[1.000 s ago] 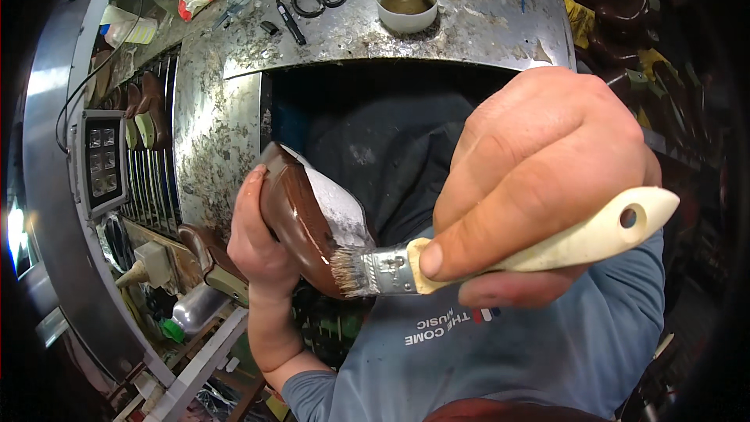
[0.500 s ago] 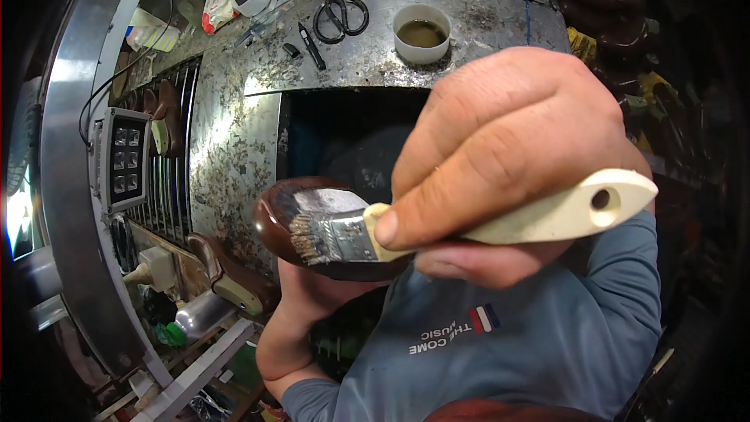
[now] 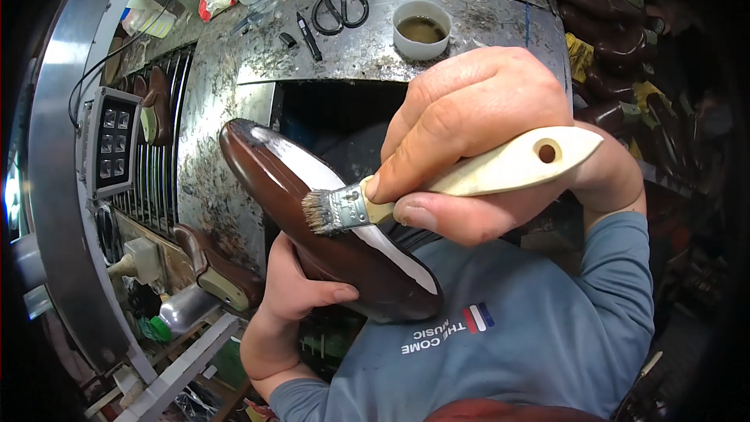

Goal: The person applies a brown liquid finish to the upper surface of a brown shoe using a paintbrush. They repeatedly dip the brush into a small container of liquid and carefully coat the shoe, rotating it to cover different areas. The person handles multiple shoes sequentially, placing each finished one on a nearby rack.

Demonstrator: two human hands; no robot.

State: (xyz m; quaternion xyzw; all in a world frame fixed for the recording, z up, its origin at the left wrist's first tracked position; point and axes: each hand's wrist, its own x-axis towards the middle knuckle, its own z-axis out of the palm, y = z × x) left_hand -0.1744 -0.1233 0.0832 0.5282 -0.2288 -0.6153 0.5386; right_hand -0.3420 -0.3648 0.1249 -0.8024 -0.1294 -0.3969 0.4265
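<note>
A brown leather shoe (image 3: 269,176) lies tilted across the middle, its toe pointing to the upper left, with a white strip along its far side. My left hand (image 3: 293,285) is closed around the shoe from below, the thumb showing on its near side. In my right hand (image 3: 484,117) I pinch a flat paintbrush (image 3: 500,162) with a pale handle and a metal ferrule. Its dark-stained bristles are over the middle of the shoe, at the border of the brown leather and the white strip, and seem to touch it.
Beyond the hands, a stained metal bench (image 3: 359,59) carries a white cup (image 3: 422,35) of brownish liquid, black scissors (image 3: 340,12) and a black marker (image 3: 308,37). A lamp (image 3: 113,144) stands at left, with a shoe (image 3: 211,266) below it. More brown shoes (image 3: 601,4) are stacked at right.
The shoe has turned so that its length and white strip now show. The brush has moved from near the rounded end to the shoe's middle, and my right hand is farther from view.
</note>
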